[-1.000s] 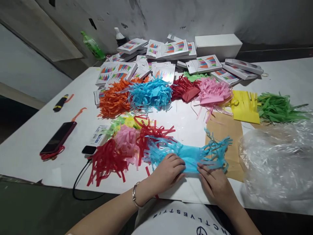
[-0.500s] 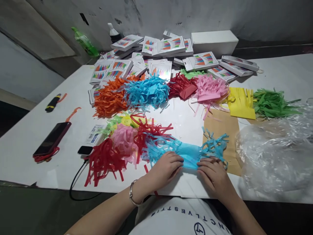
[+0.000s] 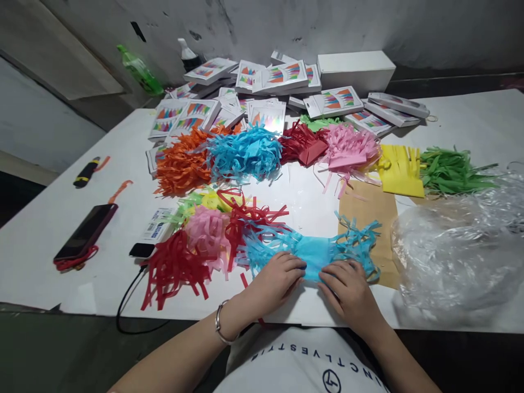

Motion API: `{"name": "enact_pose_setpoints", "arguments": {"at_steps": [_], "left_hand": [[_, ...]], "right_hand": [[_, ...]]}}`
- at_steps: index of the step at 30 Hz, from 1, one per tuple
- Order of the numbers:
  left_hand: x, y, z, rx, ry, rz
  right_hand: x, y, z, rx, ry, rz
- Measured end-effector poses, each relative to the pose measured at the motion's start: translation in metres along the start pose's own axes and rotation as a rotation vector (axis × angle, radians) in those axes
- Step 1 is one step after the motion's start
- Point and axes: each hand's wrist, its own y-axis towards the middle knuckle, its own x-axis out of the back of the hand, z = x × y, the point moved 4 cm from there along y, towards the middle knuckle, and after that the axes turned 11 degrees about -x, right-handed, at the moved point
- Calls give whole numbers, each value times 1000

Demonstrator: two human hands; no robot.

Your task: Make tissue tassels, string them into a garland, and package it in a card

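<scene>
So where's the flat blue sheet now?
Head view, low, right of centre: the blue sheet lies partly under left hand and right hand, its right fringe over brown paper.

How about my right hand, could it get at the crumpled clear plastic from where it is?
Probably yes. The right hand touches the blue paper, and the crumpled clear plastic lies to its right; nothing upright seems to stand between, just blue fringe and brown paper.
</scene>
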Motion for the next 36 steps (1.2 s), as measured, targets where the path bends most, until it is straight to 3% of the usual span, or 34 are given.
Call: {"name": "enact_pose_setpoints", "arguments": {"at_steps": [12, 19, 24, 29, 31, 36], "left_hand": [[-5, 3, -2, 9, 77, -1], [-1, 30, 18, 381, 197, 232], [5, 51, 40, 515, 245, 245], [3, 56, 51, 566, 259, 238], [2, 55, 52, 567, 261, 227], [-1, 55, 53, 547, 258, 189]], "right_hand": [[-13, -4, -8, -2, -93, 10], [-11, 25, -27, -304, -307, 138], [-17, 52, -33, -348, -442, 172], [-12, 64, -31, -380, -552, 145], [-7, 61, -25, -328, -556, 105], [-12, 43, -8, 98, -448, 63]]}}
